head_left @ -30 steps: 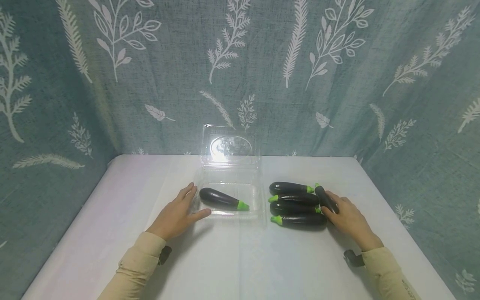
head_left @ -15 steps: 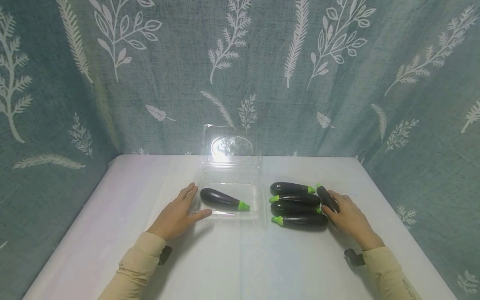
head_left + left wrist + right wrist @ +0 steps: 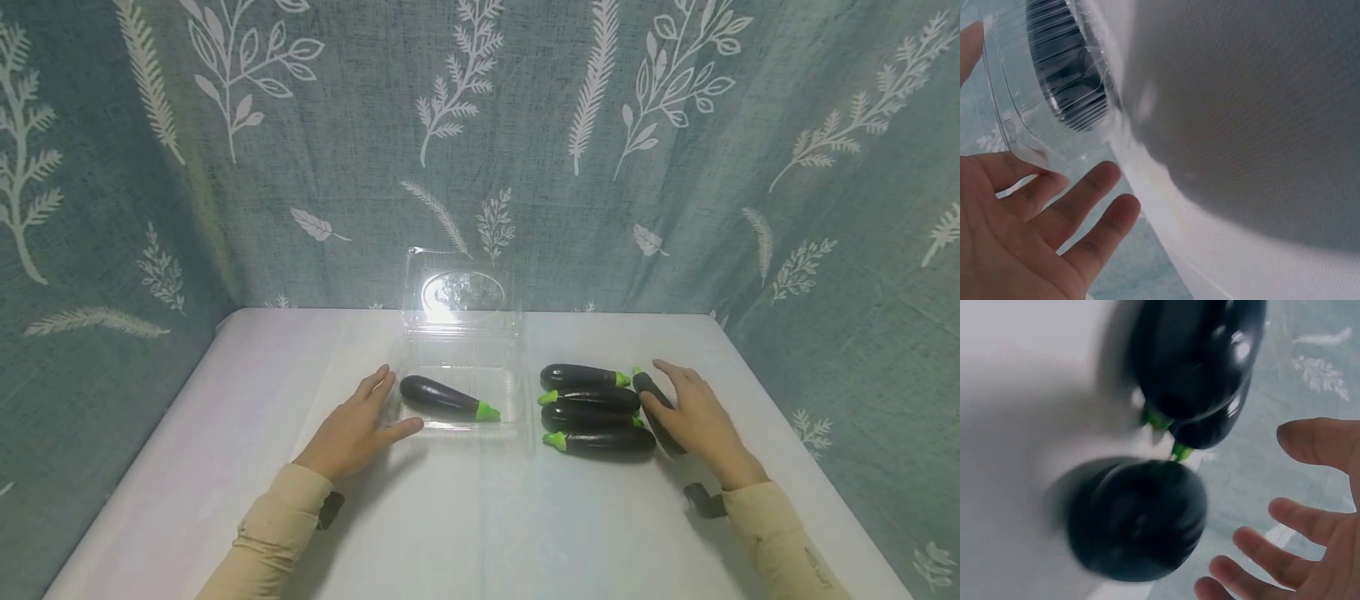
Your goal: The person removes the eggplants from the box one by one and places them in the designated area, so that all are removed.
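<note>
A small eggplant (image 3: 441, 397) with a green stem lies in a clear plastic clamshell container (image 3: 512, 392), whose lid (image 3: 462, 296) stands up at the back. My left hand (image 3: 352, 431) is spread along the container's left side. In the left wrist view its thumb (image 3: 969, 50) and some fingers touch the rim. On the right, several eggplants (image 3: 597, 440) lie in a stacked-up row, stems pointing alternately. Beside their right ends another eggplant (image 3: 650, 385) lies slanted. Over it my right hand (image 3: 701, 421) is spread, and the right wrist view shows a gap between fingers and eggplant (image 3: 1138, 522).
A white cloth covers the table (image 3: 480, 517). Green-blue curtains (image 3: 360, 167) with white leaf prints hang behind it and at both sides. Dark wrist devices (image 3: 705, 500) stick out from the sleeves.
My right hand held the slanted eggplant before; its fingers have now spread and lifted off, and more of the eggplant shows. The left hand and container have stayed put.
</note>
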Tool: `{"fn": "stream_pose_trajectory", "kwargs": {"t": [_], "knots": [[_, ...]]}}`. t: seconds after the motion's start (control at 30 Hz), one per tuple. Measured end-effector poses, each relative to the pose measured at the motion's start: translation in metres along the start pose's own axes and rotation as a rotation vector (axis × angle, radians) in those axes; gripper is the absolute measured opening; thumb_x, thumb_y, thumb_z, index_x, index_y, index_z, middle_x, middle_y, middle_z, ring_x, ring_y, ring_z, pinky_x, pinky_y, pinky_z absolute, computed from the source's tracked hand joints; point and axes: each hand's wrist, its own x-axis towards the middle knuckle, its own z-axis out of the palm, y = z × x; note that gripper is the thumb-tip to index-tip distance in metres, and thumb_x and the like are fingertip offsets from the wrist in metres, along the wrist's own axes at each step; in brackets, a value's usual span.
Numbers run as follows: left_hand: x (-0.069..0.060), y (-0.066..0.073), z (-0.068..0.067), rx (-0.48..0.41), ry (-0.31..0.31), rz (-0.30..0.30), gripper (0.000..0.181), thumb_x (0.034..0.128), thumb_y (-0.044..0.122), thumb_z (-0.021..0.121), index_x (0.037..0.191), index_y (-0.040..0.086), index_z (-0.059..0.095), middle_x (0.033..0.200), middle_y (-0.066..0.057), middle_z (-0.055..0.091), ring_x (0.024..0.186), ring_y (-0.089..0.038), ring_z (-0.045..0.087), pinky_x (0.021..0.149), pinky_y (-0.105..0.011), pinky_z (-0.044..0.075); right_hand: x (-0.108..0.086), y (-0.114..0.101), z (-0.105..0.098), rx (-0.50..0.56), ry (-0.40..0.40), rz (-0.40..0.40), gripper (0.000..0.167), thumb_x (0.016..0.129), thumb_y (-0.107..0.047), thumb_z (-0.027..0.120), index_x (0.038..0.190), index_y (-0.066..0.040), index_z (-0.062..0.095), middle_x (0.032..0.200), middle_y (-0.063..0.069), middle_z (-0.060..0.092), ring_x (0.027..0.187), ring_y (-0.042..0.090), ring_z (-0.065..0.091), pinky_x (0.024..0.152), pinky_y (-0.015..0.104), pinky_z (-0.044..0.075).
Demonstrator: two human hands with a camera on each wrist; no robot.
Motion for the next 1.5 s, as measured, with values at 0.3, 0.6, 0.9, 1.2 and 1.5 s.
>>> {"fn": "stream_pose_trajectory", "kwargs": {"t": [0.3, 0.6, 0.9, 1.2, 1.5], "knots": [[0.001, 0.001, 0.001, 0.0, -0.004, 0.006, 0.1, 0.0927, 0.067, 0.058, 0.156, -0.005, 0.03, 0.164, -0.02, 0.025, 0.136, -0.05, 0.043, 0.109, -0.064, 0.038, 0.009, -0.039, 0.001, 0.099, 0.18, -0.146, 0.052, 0.098, -0.017, 0.068, 0.145, -0.002, 0.052, 0.142, 0.025, 0.051, 0.135, 0.044, 0.044, 0.108, 0.063, 0.037], [0.001, 0.0, 0.001, -0.002, 0.001, 0.003, 0.1, 0.0925, 0.068, 0.058, 0.156, -0.005, 0.031, 0.164, -0.019, 0.025, 0.136, -0.05, 0.044, 0.108, -0.064, 0.038, 0.022, -0.087, 0.006, 0.146, 0.207, -0.238, 0.052, 0.096, -0.018, 0.07, 0.144, -0.007, 0.054, 0.136, 0.016, 0.059, 0.12, 0.034, 0.059, 0.097, 0.055, 0.05], [0.0, 0.0, 0.001, -0.007, -0.001, 0.003, 0.101, 0.0925, 0.069, 0.058, 0.156, -0.004, 0.03, 0.165, -0.018, 0.024, 0.136, -0.05, 0.044, 0.109, -0.064, 0.038, 0.033, -0.132, 0.025, 0.184, 0.192, -0.369, 0.054, 0.095, -0.021, 0.072, 0.144, -0.011, 0.053, 0.142, 0.009, 0.055, 0.127, 0.027, 0.056, 0.105, 0.046, 0.048], [0.001, 0.002, 0.0, -0.008, -0.002, -0.007, 0.102, 0.0917, 0.071, 0.056, 0.157, -0.003, 0.03, 0.165, -0.017, 0.024, 0.137, -0.05, 0.043, 0.109, -0.065, 0.037, 0.034, -0.173, 0.054, 0.189, 0.073, -0.513, 0.053, 0.097, -0.024, 0.071, 0.145, -0.012, 0.052, 0.142, 0.004, 0.056, 0.133, 0.02, 0.053, 0.108, 0.039, 0.046], [0.002, -0.001, 0.001, 0.001, 0.001, 0.001, 0.103, 0.0918, 0.071, 0.057, 0.156, -0.005, 0.031, 0.164, -0.021, 0.025, 0.136, -0.05, 0.044, 0.107, -0.065, 0.039, 0.041, -0.206, 0.089, 0.087, -0.002, -0.671, 0.049, 0.096, -0.025, 0.074, 0.141, -0.014, 0.057, 0.137, 0.005, 0.06, 0.128, 0.019, 0.056, 0.107, 0.033, 0.047]]}}
